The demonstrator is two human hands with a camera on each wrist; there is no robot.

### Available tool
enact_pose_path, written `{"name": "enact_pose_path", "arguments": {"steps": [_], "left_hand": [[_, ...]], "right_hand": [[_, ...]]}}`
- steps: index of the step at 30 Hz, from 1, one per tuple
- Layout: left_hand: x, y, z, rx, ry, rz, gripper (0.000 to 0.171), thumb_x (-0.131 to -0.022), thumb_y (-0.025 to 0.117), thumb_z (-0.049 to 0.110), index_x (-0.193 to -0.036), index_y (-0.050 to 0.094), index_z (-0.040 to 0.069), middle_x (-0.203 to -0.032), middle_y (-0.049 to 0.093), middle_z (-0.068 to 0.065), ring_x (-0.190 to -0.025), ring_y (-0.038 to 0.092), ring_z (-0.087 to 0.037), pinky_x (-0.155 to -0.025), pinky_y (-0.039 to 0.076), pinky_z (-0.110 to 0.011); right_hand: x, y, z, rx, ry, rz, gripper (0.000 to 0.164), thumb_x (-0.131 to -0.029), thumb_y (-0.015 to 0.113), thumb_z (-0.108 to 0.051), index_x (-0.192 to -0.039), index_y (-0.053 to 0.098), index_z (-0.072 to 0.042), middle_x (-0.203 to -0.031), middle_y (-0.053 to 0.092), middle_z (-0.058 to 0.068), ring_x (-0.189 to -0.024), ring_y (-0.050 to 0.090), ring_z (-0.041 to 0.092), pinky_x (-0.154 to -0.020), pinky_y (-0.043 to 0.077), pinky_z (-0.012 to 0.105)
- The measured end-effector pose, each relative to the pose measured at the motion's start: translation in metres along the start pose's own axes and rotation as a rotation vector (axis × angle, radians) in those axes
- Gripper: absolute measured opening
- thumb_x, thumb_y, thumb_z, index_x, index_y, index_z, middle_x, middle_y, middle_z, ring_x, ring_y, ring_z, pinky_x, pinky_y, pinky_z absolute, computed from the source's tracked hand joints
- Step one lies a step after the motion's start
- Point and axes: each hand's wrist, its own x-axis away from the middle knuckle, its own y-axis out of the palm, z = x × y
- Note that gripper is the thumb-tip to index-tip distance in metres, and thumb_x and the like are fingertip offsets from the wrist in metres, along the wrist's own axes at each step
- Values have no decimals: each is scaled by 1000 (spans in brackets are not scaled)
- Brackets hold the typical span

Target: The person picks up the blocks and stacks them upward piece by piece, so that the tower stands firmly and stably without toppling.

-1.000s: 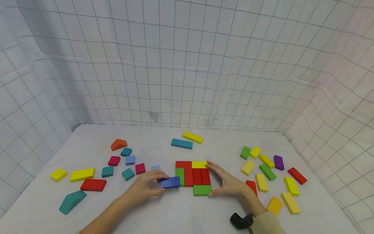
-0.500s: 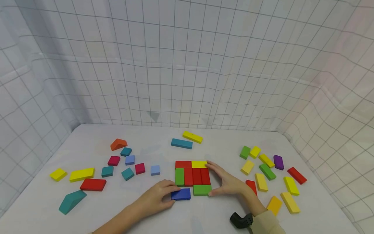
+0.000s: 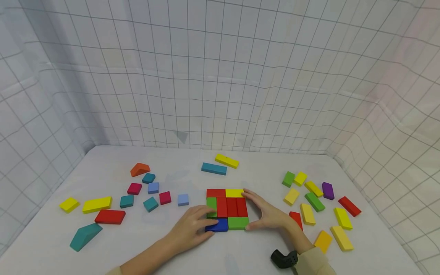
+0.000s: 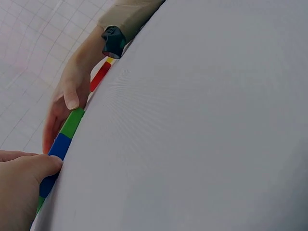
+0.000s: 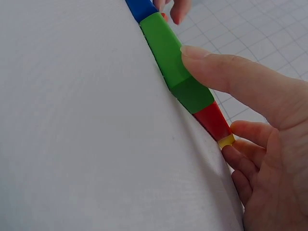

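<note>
My left hand (image 3: 190, 227) pinches a blue block (image 3: 220, 226) at its left end, thumb on the near side. The blue block lies end to end with a green block (image 3: 238, 224), along the near side of a flat group of red, green and yellow blocks. My right hand (image 3: 269, 214) spans the group's right side, fingers spread and lightly bent. Its thumb touches the green block's right end, and a fingertip rests at the yellow block (image 3: 233, 193) at the far right corner. In the left wrist view, the blue block (image 4: 59, 146) meets the green one.
Teal, crimson, light blue, yellow and red blocks lie scattered left, with a teal triangular block (image 3: 85, 236) nearest. A long blue-teal block (image 3: 214, 169) and a yellow one (image 3: 227, 161) lie behind the group. Several yellow, green, red blocks and a purple block (image 3: 328, 191) lie right. Gridded curtain (image 3: 220, 76) surrounds the table.
My left hand has brought the blue block from the group's left side toward me, then rightward and slightly away, against the near green block. My right hand has stayed in place.
</note>
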Motion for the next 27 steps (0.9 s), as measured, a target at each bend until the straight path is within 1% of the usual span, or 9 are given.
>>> {"name": "enact_pose_path", "arguments": {"steps": [3, 5, 12, 17, 21, 24, 27], "left_hand": [[-2, 1, 0, 36, -1, -4, 30, -76, 73, 26, -105, 70, 18, -123, 57, -1, -116, 49, -19, -91, 45, -42], [-3, 2, -1, 53, -2, -5, 30, -77, 73, 26, -105, 70, 17, -124, 58, -1, -116, 50, -19, -91, 45, -42], [-4, 5, -2, 73, -1, 6, 31, -78, 72, 25, -107, 69, 14, -119, 61, 1, -113, 54, -17, -90, 46, -39], [-4, 7, -2, 87, -1, 26, 31, -77, 72, 22, -106, 69, 12, -117, 62, 0, -111, 55, -17, -88, 48, -36], [-4, 7, -2, 98, -6, 33, 31, -77, 73, 22, -106, 69, 12, -117, 62, 0, -111, 55, -18, -88, 48, -37], [-4, 6, -1, 118, -36, 17, 33, -77, 73, 23, -108, 67, 12, -120, 60, -1, -112, 53, -18, -89, 47, -38], [-5, 4, -2, 138, -115, -20, 44, -77, 73, 29, -117, 62, 14, -128, 54, -1, -118, 47, -18, -91, 46, -39]], "right_hand": [[0, 0, 0, -16, -5, 2, 92, -71, 78, -27, -144, 24, -15, -152, 12, 7, -138, 13, 29, -104, 16, 60], [0, 0, 0, -13, -3, 2, 92, -71, 78, -28, -144, 24, -15, -152, 12, 7, -138, 13, 29, -105, 16, 59], [0, 0, -1, 6, 6, -4, 90, -71, 76, -34, -144, 25, -19, -152, 13, 3, -138, 13, 26, -106, 18, 56], [0, -1, -2, -9, -2, -1, 90, -71, 76, -34, -144, 25, -19, -152, 13, 3, -138, 13, 27, -105, 17, 58], [0, -1, -2, -8, -4, 1, 90, -71, 76, -35, -144, 26, -19, -152, 13, 3, -138, 13, 27, -105, 17, 58], [0, 0, -1, 7, -2, 0, 90, -71, 76, -37, -144, 25, -19, -152, 13, 3, -138, 13, 26, -105, 18, 57], [1, 0, -1, 15, -8, -2, 91, -72, 75, -38, -144, 25, -18, -152, 13, 4, -138, 13, 27, -105, 19, 57]]}}
